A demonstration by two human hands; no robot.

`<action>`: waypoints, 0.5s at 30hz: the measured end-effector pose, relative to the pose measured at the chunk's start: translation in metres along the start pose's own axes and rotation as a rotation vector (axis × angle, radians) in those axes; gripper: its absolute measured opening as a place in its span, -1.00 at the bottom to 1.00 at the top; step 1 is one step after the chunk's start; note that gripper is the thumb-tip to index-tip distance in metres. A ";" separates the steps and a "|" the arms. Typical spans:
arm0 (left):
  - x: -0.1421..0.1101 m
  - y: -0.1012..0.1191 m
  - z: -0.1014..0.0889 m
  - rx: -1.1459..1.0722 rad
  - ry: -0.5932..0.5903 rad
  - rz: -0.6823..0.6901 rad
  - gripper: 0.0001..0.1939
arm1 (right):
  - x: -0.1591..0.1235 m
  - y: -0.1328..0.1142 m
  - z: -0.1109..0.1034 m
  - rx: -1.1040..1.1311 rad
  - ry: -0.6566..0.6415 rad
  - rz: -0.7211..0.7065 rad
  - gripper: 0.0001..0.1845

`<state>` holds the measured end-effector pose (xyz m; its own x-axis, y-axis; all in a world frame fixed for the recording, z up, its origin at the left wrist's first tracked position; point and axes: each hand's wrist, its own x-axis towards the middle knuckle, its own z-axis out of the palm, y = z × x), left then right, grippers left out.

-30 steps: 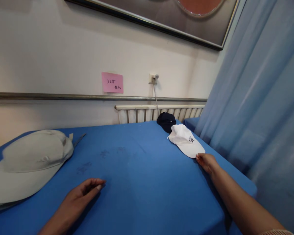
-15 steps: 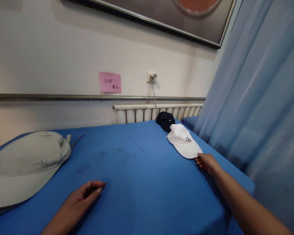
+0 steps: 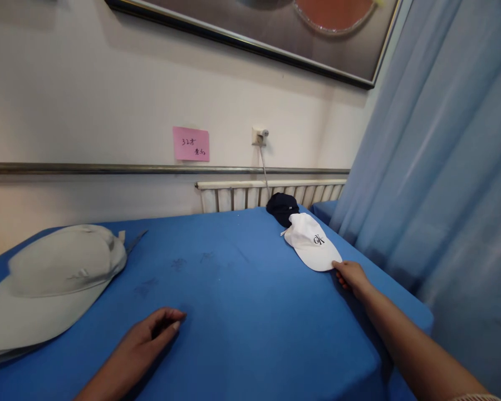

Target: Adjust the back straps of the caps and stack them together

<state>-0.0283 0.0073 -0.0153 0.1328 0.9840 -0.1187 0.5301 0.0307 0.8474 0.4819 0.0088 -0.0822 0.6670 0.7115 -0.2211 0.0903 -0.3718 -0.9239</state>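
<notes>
A white baseball cap (image 3: pixel 310 238) with a dark "CK" logo lies at the right side of the blue-covered surface (image 3: pixel 250 334). My right hand (image 3: pixel 350 275) pinches the front edge of its brim between thumb and fingers. Right behind it, partly covered by it, is a dark navy cap (image 3: pixel 282 208). My left hand (image 3: pixel 152 334) rests low over the blue cover, fingers curled and thumb tip close to the fingertips, with nothing in it. The nearest thing on that side is a pale grey cap (image 3: pixel 62 273), which seems to lie on another cap's brim.
A white radiator (image 3: pixel 242 195) and a metal rail (image 3: pixel 150 169) run along the wall behind. Above them are a pink note (image 3: pixel 191 143), a socket (image 3: pixel 259 136) with a plugged cord and a framed picture (image 3: pixel 250 33). A blue curtain (image 3: pixel 421 139) hangs at the right.
The white cap has turned and shifted slightly, its brim still in my right hand. My left hand stays nearly where it was. The view has swayed a little.
</notes>
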 end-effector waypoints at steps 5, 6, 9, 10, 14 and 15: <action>0.005 -0.007 0.001 0.038 -0.012 0.028 -0.57 | -0.029 -0.011 0.014 -0.124 -0.118 -0.034 -0.63; 0.006 -0.009 0.002 0.049 -0.002 0.038 -0.59 | -0.040 -0.013 0.022 -0.126 -0.159 -0.043 -0.64; 0.012 -0.013 0.010 0.121 0.049 0.084 -0.65 | -0.080 -0.024 0.060 -0.107 -0.338 -0.079 -0.70; 0.014 -0.013 0.014 0.154 0.069 0.106 -0.68 | -0.094 -0.029 0.076 -0.096 -0.411 -0.099 -0.72; 0.023 -0.009 0.025 0.245 0.069 0.220 -0.81 | -0.142 -0.054 0.155 -0.092 -0.792 -0.208 -0.81; 0.026 -0.007 0.026 0.258 0.056 0.244 -0.83 | -0.150 -0.059 0.175 -0.101 -0.833 -0.233 -0.83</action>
<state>-0.0069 0.0284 -0.0382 0.2393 0.9652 0.1058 0.6834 -0.2448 0.6878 0.2473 0.0279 -0.0491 -0.1317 0.9659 -0.2228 0.2482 -0.1855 -0.9508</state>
